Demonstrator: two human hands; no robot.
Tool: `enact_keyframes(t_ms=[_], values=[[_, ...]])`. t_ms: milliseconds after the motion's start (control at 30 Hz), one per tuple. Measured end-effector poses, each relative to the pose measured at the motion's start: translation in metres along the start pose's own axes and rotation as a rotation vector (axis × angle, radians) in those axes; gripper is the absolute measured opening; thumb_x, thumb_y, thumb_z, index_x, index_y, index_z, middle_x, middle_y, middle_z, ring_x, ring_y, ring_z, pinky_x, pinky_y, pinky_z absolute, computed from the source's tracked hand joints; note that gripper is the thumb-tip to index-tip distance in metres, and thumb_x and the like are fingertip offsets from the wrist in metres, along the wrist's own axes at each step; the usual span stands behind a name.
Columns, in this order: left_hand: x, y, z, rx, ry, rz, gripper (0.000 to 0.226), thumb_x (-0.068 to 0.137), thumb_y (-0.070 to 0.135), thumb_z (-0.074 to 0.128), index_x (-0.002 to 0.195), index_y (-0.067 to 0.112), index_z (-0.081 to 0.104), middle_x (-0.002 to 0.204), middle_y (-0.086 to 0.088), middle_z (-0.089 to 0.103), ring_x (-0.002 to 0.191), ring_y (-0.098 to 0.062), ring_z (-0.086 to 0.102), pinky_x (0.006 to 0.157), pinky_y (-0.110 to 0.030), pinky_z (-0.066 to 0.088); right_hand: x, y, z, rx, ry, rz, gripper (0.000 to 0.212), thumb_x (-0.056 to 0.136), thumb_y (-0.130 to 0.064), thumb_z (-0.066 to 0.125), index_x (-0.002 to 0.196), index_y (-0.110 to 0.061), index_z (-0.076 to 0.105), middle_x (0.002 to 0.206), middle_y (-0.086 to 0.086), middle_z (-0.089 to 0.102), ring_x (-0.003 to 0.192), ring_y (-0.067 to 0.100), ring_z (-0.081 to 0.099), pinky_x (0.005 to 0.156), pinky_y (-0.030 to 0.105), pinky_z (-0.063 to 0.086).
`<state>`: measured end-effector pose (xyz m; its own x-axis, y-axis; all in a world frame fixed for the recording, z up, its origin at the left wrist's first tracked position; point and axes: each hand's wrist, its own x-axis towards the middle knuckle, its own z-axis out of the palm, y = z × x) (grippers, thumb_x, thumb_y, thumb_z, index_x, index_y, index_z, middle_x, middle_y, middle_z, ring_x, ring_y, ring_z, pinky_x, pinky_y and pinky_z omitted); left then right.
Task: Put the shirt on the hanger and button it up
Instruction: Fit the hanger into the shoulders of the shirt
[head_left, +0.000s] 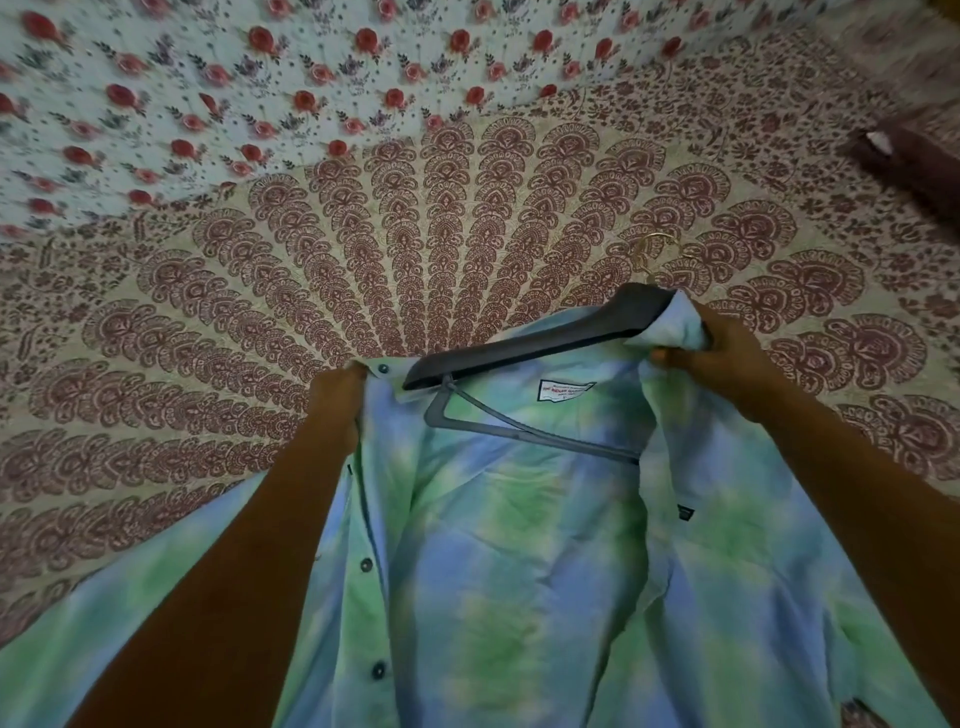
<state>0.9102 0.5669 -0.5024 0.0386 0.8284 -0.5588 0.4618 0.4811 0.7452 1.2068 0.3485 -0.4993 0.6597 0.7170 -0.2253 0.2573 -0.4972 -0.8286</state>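
While the shirt (519, 545) lies open, inside up, on the bedspread (260, 312), I'm working the hanger (519, 351) into the neck. L hand (337, 405): fingers curled tight round the button-side front edge, right by the top button (383, 368). I'm holding that side out wide so the opening is clear.

R hand (722, 353): thumb and fingers pinching a bunch of collar/shoulder fabric, lifted over the hanger's far arm, just below the hook (655, 249). It's bunched because I'm pulling cloth over that end so the shoulder seats. That arm looks to be under fabric, but I can't see its tip.

The near arm's tip pokes out bare beside the collar, close to my L hand, not in a shoulder yet. The lower bar sits on the back panel, near the label (563, 389). The hook points away from me, over the bedspread, so the hanger's neck lines up w/ the collar.

Progress, I reckon: early. One shoulder about on, the other to do, nothing fastened. Next, prob. draw the L side over the bare tip. Risk: the hanger's skewed and could slip out when I tug.
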Motion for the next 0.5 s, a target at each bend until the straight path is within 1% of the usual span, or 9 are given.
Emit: enact_keyframes(t_ms=[67, 133, 167, 200, 267, 333, 400, 467, 500], values=[[0.003, -0.001, -0.002, 0.018, -0.051, 0.056, 0.024, 0.092, 0.019, 0.045, 0.069, 0.017, 0.050, 0.070, -0.003, 0.048, 0.062, -0.017, 0.046, 0.060, -0.029, 0.041, 0.000, 0.000, 0.000, -0.002, -0.007, -0.022, 0.052, 0.073, -0.004, 0.074, 0.122, -0.003, 0.055, 0.110, 0.010, 0.060, 0.100, 0.021, 0.054, 0.083, 0.034, 0.045], [0.001, -0.001, -0.002, -0.086, -0.062, 0.080, 0.023, 0.092, 0.022, 0.048, 0.069, 0.018, 0.052, 0.072, -0.003, 0.049, 0.071, -0.020, 0.049, 0.071, -0.034, 0.043, 0.001, 0.000, 0.003, -0.012, -0.017, -0.027, 0.053, 0.073, -0.002, 0.074, 0.122, -0.002, 0.054, 0.113, 0.011, 0.059, 0.101, 0.022, 0.054, 0.086, 0.036, 0.046], [0.001, -0.001, -0.001, -0.154, -0.046, 0.078, 0.025, 0.093, 0.022, 0.047, 0.069, 0.017, 0.052, 0.072, -0.003, 0.049, 0.073, -0.019, 0.049, 0.073, -0.035, 0.042, 0.001, 0.001, 0.006, -0.027, -0.029, -0.025, 0.054, 0.073, -0.001, 0.073, 0.123, -0.001, 0.053, 0.112, 0.011, 0.058, 0.101, 0.021, 0.053, 0.085, 0.033, 0.044], [0.001, 0.000, -0.001, -0.219, -0.032, 0.059, 0.027, 0.095, 0.021, 0.046, 0.069, 0.016, 0.051, 0.072, -0.003, 0.049, 0.070, -0.019, 0.052, 0.071, -0.032, 0.044, 0.000, 0.000, 0.008, -0.034, -0.040, -0.028, 0.054, 0.073, 0.001, 0.072, 0.123, 0.000, 0.052, 0.111, 0.011, 0.058, 0.102, 0.021, 0.053, 0.083, 0.031, 0.041], [0.003, 0.004, -0.003, -0.318, -0.004, -0.005, 0.027, 0.097, 0.021, 0.043, 0.071, 0.016, 0.050, 0.075, -0.002, 0.050, 0.061, -0.012, 0.056, 0.061, -0.023, 0.047, 0.000, 0.002, 0.012, -0.071, -0.075, -0.041, 0.054, 0.073, 0.004, 0.071, 0.124, 0.002, 0.052, 0.115, 0.019, 0.060, 0.106, 0.028, 0.056, 0.085, 0.033, 0.042], [0.005, 0.008, -0.007, -0.346, -0.051, -0.075, 0.021, 0.096, 0.026, 0.044, 0.082, 0.016, 0.055, 0.087, -0.004, 0.058, 0.072, -0.013, 0.059, 0.057, -0.025, 0.050, -0.002, 0.004, 0.016, -0.118, -0.092, -0.053, 0.054, 0.072, 0.005, 0.071, 0.123, 0.004, 0.052, 0.118, 0.025, 0.059, 0.109, 0.035, 0.056, 0.088, 0.040, 0.044], [0.008, 0.011, -0.011, -0.391, -0.151, -0.115, 0.024, 0.094, 0.033, 0.047, 0.099, 0.013, 0.061, 0.103, -0.008, 0.063, 0.090, -0.019, 0.064, 0.060, -0.028, 0.054, -0.001, 0.007, 0.021, -0.160, -0.052, -0.054, 0.057, 0.072, -0.001, 0.073, 0.123, 0.005, 0.051, 0.119, 0.027, 0.058, 0.110, 0.038, 0.056, 0.090, 0.045, 0.045], [0.000, 0.014, -0.010, -0.394, -0.203, -0.091, 0.026, 0.094, 0.035, 0.046, 0.100, 0.015, 0.062, 0.102, -0.007, 0.064, 0.091, -0.020, 0.063, 0.075, -0.031, 0.055, 0.001, 0.010, 0.025, -0.206, 0.012, -0.059, 0.068, 0.069, -0.018, 0.072, 0.130, 0.001, 0.047, 0.120, 0.028, 0.057, 0.111, 0.040, 0.055, 0.091, 0.048, 0.047], [-0.005, 0.015, -0.008, -0.364, -0.206, -0.037, 0.023, 0.094, 0.035, 0.047, 0.097, 0.017, 0.061, 0.098, -0.006, 0.064, 0.088, -0.020, 0.061, 0.080, -0.032, 0.052, 0.002, 0.011, 0.026, -0.229, 0.050, -0.044, 0.071, 0.069, -0.021, 0.072, 0.133, -0.002, 0.044, 0.122, 0.028, 0.055, 0.112, 0.041, 0.055, 0.091, 0.050, 0.047]])
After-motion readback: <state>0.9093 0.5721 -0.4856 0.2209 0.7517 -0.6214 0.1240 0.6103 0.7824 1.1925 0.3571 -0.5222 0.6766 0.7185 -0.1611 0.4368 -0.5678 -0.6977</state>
